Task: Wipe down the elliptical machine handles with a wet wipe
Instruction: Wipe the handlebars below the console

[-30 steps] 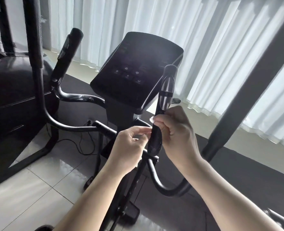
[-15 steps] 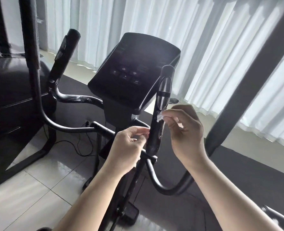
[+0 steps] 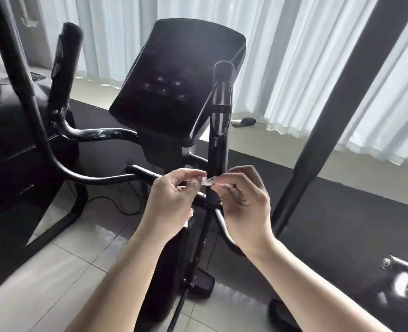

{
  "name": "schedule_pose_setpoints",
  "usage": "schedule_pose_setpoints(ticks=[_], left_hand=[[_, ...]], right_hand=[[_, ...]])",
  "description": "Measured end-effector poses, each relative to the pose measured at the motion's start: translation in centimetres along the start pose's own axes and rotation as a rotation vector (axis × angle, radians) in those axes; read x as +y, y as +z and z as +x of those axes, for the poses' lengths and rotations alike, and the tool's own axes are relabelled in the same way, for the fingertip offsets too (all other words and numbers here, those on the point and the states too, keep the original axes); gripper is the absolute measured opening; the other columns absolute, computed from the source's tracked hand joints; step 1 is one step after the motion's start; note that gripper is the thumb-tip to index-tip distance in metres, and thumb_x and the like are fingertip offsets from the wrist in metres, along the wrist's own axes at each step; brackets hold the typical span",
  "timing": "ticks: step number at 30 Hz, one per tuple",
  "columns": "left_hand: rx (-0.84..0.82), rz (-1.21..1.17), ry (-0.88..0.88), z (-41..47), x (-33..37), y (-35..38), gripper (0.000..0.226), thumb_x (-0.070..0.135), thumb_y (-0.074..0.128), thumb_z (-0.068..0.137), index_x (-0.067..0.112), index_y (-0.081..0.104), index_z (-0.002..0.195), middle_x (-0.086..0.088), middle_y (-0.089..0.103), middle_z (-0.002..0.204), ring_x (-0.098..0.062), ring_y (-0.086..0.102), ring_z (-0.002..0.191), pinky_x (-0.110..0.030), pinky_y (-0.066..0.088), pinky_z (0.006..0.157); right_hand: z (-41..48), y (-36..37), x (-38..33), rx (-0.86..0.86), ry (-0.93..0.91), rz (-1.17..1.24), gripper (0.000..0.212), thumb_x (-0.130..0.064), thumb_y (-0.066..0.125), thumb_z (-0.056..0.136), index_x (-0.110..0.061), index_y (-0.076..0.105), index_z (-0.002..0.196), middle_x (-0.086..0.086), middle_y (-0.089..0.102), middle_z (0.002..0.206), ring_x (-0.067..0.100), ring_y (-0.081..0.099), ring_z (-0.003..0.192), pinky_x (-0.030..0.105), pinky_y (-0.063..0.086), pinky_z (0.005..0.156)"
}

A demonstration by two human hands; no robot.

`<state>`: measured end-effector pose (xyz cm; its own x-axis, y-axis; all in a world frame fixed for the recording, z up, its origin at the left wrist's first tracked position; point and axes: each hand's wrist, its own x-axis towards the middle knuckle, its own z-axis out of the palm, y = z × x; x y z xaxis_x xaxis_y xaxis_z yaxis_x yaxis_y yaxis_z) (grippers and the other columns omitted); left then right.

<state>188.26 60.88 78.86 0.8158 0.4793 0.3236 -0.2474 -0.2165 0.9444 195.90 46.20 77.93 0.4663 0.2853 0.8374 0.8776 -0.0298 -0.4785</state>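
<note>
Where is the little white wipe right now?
In the head view, the wipe sits low in the middle, pinched between the left hand and right hand, against the right handle below the console.

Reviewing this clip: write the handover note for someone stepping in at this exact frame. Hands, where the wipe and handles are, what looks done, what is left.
Left hand: fingertips pinching one end of the wet wipe.
Right hand: pinching the other end; the small white wipe sits between both hands, in front of the lower part of the right handle.
Left handle: untouched now, far from both hands.
Console: between the two handles.
Done: cannot tell from this frame how much of the right handle is wiped.
Left: probably finish the right handle, then do the left handle.
</note>
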Motion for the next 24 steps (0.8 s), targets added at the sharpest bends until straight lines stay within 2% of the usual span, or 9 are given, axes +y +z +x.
schedule_pose_setpoints(ticks=[3,6,8,10,13,16,18,20,24], left_hand=[[0.002,0.005,-0.016,-0.3,-0.6,0.1,0.021,0.024,0.066,0.1,0.041,0.077,0.095,0.012,0.065,0.053,-0.01,0.053,0.039,-0.024,0.044,0.038],[-0.004,0.011,-0.033,-0.8,-1.1,0.3,0.022,0.023,0.065,0.1,0.041,0.077,0.095,0.01,0.063,0.052,-0.009,0.053,0.042,-0.02,0.043,0.04],[-0.01,0.019,-0.04,-1.2,-1.4,0.5,0.024,0.019,0.064,0.1,0.038,0.077,0.096,-0.002,0.062,0.054,-0.011,0.051,0.045,-0.019,0.044,0.042],[-0.024,0.021,-0.051,-1.5,-1.6,0.8,0.024,0.017,0.064,0.101,0.037,0.077,0.097,-0.015,0.058,0.057,-0.015,0.047,0.045,-0.024,0.044,0.041],[-0.024,0.019,-0.075,-1.9,-1.5,1.0,0.019,0.022,0.067,0.1,0.038,0.077,0.099,-0.002,0.052,0.049,-0.016,0.045,0.04,-0.024,0.038,0.036],[-0.01,0.067,-0.061,-2.3,-1.1,1.1,0.007,0.033,0.072,0.097,0.037,0.077,0.1,-0.005,0.062,0.056,-0.013,0.047,0.039,-0.024,0.039,0.036],[0.014,0.098,-0.048,-2.5,-0.7,1.3,0.008,0.042,0.074,0.094,0.037,0.076,0.1,-0.008,0.064,0.057,-0.014,0.049,0.04,-0.025,0.04,0.036],[0.042,0.125,-0.044,-2.8,-0.2,1.7,0.012,0.048,0.074,0.091,0.039,0.074,0.099,-0.004,0.058,0.05,-0.016,0.05,0.04,-0.027,0.041,0.035],[0.112,0.19,-0.075,-3.2,0.7,2.4,0.022,0.057,0.068,0.09,0.038,0.074,0.099,0.002,0.059,0.049,-0.015,0.052,0.04,-0.028,0.044,0.037]], right_hand=[[-0.5,0.9,0.1,0.028,-0.034,-0.087,0.011,0.004,0.072,0.094,-0.004,0.078,0.099,0.008,0.06,0.099,0.021,0.067,0.087,0.029,0.057,0.074],[-2.8,1.5,1.0,0.067,-0.06,-0.136,0.016,0.01,0.073,0.092,-0.003,0.079,0.099,0.008,0.062,0.102,0.017,0.069,0.09,0.03,0.06,0.075],[-4.2,1.7,1.9,0.091,-0.029,-0.155,0.016,0.007,0.075,0.091,-0.007,0.081,0.098,0.002,0.061,0.103,0.014,0.068,0.089,0.032,0.058,0.072],[-5.5,2.0,2.7,0.086,0.075,-0.135,0.016,0.005,0.077,0.09,-0.01,0.081,0.094,-0.001,0.063,0.1,0.018,0.069,0.089,0.042,0.057,0.072],[-6.8,1.8,3.4,0.138,0.325,0.009,0.018,0.008,0.074,0.09,-0.01,0.079,0.089,0.003,0.066,0.099,0.023,0.071,0.099,0.048,0.059,0.075],[-6.1,1.0,2.9,0.253,0.456,0.185,0.022,0.003,0.071,0.093,-0.017,0.078,0.1,0.001,0.067,0.105,0.026,0.071,0.094,0.049,0.059,0.077],[-5.3,0.9,2.0,0.245,0.425,0.291,0.024,0.001,0.067,0.097,-0.017,0.076,0.11,0.002,0.067,0.11,0.028,0.071,0.092,0.04,0.06,0.074],[-4.9,1.0,0.9,0.215,0.393,0.405,0.028,0.005,0.064,0.098,-0.013,0.074,0.117,0.005,0.065,0.115,0.027,0.07,0.088,0.03,0.059,0.07],[-4.3,1.2,-0.2,0.259,0.446,0.569,0.029,0.008,0.064,0.097,-0.01,0.073,0.118,0.007,0.067,0.11,0.024,0.068,0.079,0.027,0.055,0.067]])
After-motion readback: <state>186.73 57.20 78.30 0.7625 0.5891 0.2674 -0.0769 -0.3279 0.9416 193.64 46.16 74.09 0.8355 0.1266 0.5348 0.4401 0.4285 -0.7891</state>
